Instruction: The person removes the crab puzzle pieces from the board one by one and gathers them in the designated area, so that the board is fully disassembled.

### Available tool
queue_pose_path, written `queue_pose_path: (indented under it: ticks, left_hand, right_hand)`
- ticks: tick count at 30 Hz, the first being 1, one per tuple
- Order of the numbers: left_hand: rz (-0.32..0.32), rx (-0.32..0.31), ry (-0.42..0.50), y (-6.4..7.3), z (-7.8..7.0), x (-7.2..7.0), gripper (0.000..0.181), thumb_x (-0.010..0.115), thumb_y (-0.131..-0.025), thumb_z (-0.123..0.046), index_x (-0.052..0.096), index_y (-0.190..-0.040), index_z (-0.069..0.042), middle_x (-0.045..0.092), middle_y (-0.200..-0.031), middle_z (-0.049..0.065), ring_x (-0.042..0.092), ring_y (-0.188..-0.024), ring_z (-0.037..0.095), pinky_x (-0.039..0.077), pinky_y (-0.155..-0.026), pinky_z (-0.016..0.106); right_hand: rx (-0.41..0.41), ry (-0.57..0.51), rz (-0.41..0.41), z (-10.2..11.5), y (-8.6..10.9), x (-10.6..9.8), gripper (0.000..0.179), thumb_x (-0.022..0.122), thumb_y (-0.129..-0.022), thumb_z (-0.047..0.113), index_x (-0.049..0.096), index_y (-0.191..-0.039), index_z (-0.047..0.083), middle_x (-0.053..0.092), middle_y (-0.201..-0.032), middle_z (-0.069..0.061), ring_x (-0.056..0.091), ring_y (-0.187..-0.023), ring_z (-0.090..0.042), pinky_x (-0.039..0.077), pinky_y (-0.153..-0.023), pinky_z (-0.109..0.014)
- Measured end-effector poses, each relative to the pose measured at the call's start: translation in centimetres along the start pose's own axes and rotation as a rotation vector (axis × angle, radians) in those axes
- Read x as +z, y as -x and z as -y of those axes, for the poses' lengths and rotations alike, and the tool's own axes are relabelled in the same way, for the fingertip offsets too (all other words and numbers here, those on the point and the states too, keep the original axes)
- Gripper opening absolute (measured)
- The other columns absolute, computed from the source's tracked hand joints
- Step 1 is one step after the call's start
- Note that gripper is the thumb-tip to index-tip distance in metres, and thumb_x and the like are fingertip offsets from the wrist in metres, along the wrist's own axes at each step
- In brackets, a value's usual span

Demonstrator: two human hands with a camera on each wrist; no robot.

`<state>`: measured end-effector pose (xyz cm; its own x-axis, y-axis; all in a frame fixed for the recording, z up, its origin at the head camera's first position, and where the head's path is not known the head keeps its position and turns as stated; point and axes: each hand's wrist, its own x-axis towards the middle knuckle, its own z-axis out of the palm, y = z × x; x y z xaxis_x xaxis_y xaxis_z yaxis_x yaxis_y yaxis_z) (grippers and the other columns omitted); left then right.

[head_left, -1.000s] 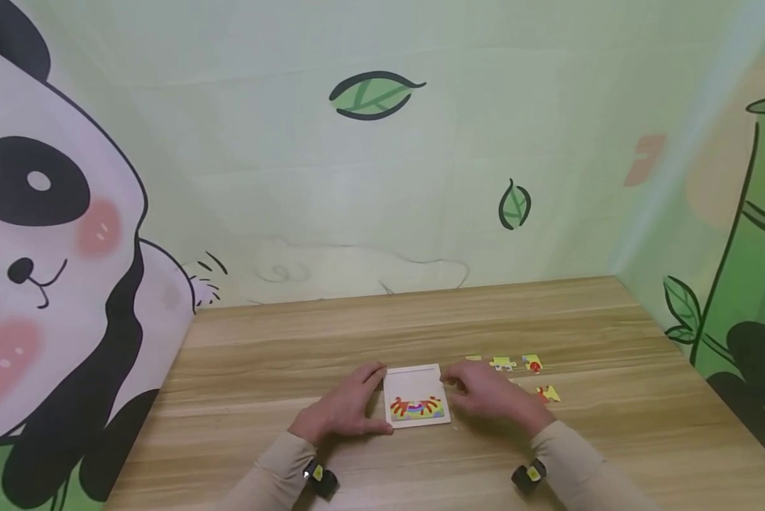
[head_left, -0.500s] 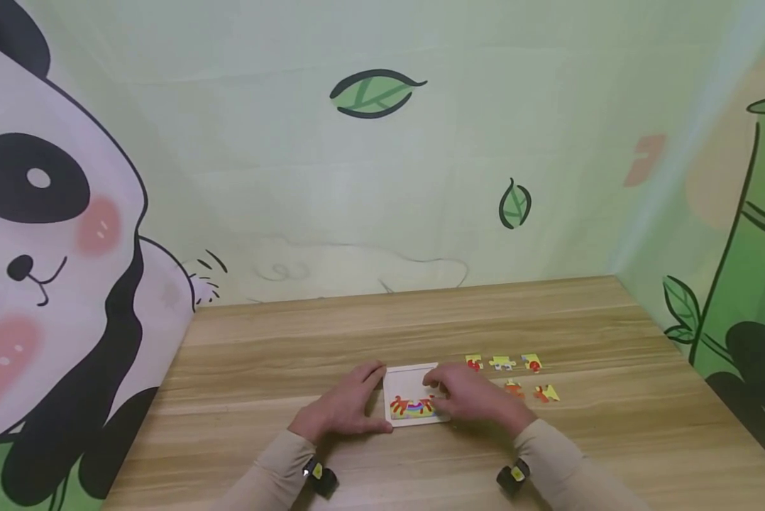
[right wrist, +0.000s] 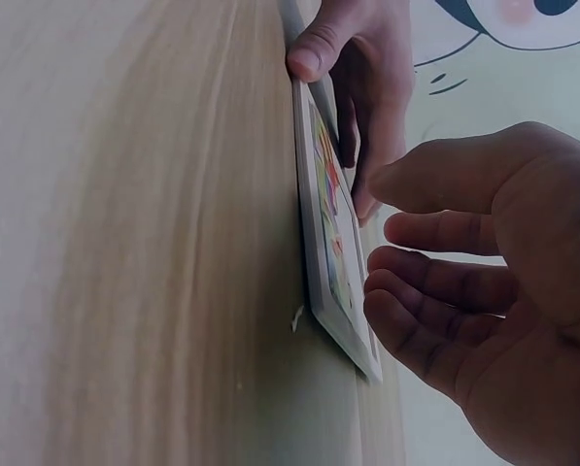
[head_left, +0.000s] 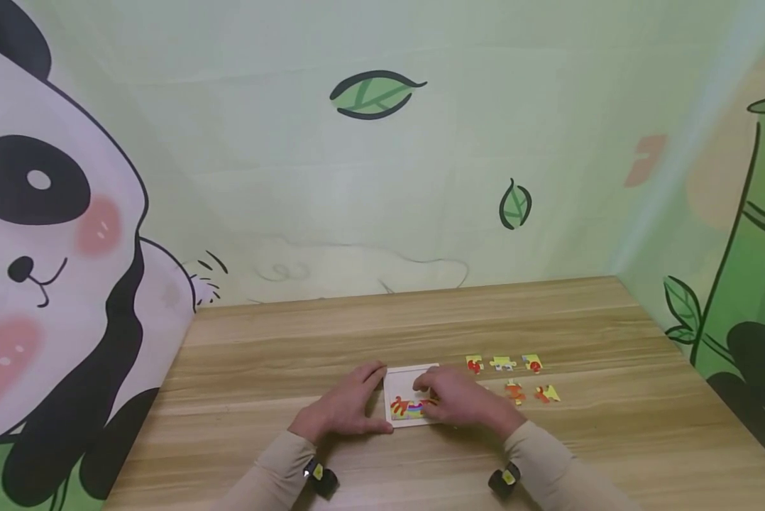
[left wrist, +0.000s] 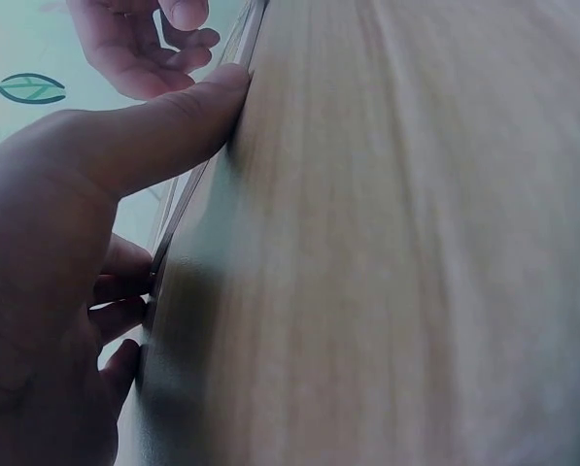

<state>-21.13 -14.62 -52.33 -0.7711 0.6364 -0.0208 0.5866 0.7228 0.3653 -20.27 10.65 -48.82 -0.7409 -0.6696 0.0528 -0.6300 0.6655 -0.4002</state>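
A small white-framed puzzle board [head_left: 397, 383] lies on the wooden table. Assembled pieces with red and rainbow colours [head_left: 411, 408] fill its near strip; the far part is bare white. My left hand [head_left: 344, 404] grips the board's left side, thumb at the near corner and fingers at the far corner. In the left wrist view, the left thumb [left wrist: 187, 121] presses on the board's edge. My right hand [head_left: 468, 401] is over the board's right half and hides part of it. The right wrist view shows the right hand [right wrist: 503, 252] with fingers loosely bent, thumb apart, nothing visible between them.
Loose jigsaw pieces lie right of the board: a far row with a yellow-and-red piece [head_left: 474, 364], a yellow one [head_left: 502, 363] and another [head_left: 532, 363]; nearer are an orange piece [head_left: 514, 392] and a yellow-orange one [head_left: 547, 393]. A patterned wall cloth [head_left: 280, 177] stands behind.
My right hand has moved left from the board's right edge to over its assembled strip, uncovering loose pieces on the right. The left hand and the board have stayed in place.
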Motion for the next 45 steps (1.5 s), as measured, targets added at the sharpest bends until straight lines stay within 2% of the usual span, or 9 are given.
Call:
queue_pose_path:
  ticks: [10, 15, 22, 30, 40, 45]
  left_hand:
    - [-0.01, 0.008, -0.006, 0.0, 0.1, 0.2, 0.104, 0.073, -0.077, -0.061, 0.03, -0.15, 0.001, 0.032, -0.153, 0.014, 0.034, -0.141, 0.029, 0.032, -0.117, 0.042]
    - [-0.014, 0.016, -0.012, 0.0, 0.0, 0.2, 0.104, 0.073, -0.077, -0.06, 0.031, -0.15, 0.001, 0.032, -0.153, 0.015, 0.034, -0.141, 0.029, 0.032, -0.117, 0.042]
    - [-0.019, 0.029, -0.013, 0.0, 0.1, 0.2, 0.103, 0.073, -0.077, -0.059, 0.031, -0.149, 0.002, 0.032, -0.153, 0.015, 0.034, -0.141, 0.029, 0.033, -0.116, 0.042]
    - [-0.027, 0.046, -0.005, 0.0, 0.1, 0.0, 0.101, 0.074, -0.078, -0.057, 0.032, -0.149, 0.002, 0.033, -0.152, 0.014, 0.035, -0.14, 0.029, 0.034, -0.116, 0.042]
    - [-0.041, 0.064, -0.011, -0.1, 0.2, 0.0, 0.102, 0.075, -0.078, -0.056, 0.033, -0.148, 0.004, 0.034, -0.151, 0.016, 0.035, -0.14, 0.03, 0.033, -0.116, 0.042]
    - [-0.054, 0.071, -0.023, -0.1, 0.2, 0.1, 0.102, 0.075, -0.077, -0.056, 0.034, -0.147, 0.006, 0.034, -0.15, 0.017, 0.036, -0.139, 0.031, 0.034, -0.116, 0.042]
  right_hand:
    - [0.007, -0.021, 0.04, 0.3, -0.4, 0.5, 0.035, 0.071, -0.084, 0.02, 0.067, -0.115, 0.005, 0.065, -0.105, -0.004, 0.055, -0.086, -0.012, 0.051, -0.078, -0.029]
    - [-0.015, -0.014, 0.035, 0.5, -0.6, 0.8, 0.035, 0.071, -0.082, 0.02, 0.067, -0.114, 0.006, 0.063, -0.1, -0.001, 0.051, -0.081, -0.009, 0.048, -0.073, -0.024]
    - [-0.068, -0.012, 0.019, 1.4, -1.2, 1.1, 0.032, 0.073, -0.08, 0.018, 0.068, -0.109, 0.007, 0.062, -0.095, -0.001, 0.05, -0.082, -0.008, 0.047, -0.075, -0.025]
    - [-0.118, 0.01, 0.025, 1.7, -1.9, 1.7, 0.031, 0.074, -0.077, 0.017, 0.067, -0.105, 0.007, 0.057, -0.089, 0.0, 0.046, -0.078, -0.006, 0.042, -0.068, -0.02]
    - [-0.061, -0.001, 0.099, 2.3, -2.3, 1.6, 0.042, 0.071, -0.079, 0.008, 0.064, -0.12, 0.006, 0.059, -0.107, -0.004, 0.054, -0.09, -0.01, 0.051, -0.08, -0.024]
    - [-0.032, 0.009, 0.135, 2.8, -2.4, 1.6, 0.044, 0.07, -0.079, 0.004, 0.062, -0.123, 0.006, 0.055, -0.108, -0.003, 0.054, -0.089, -0.011, 0.051, -0.079, -0.023]
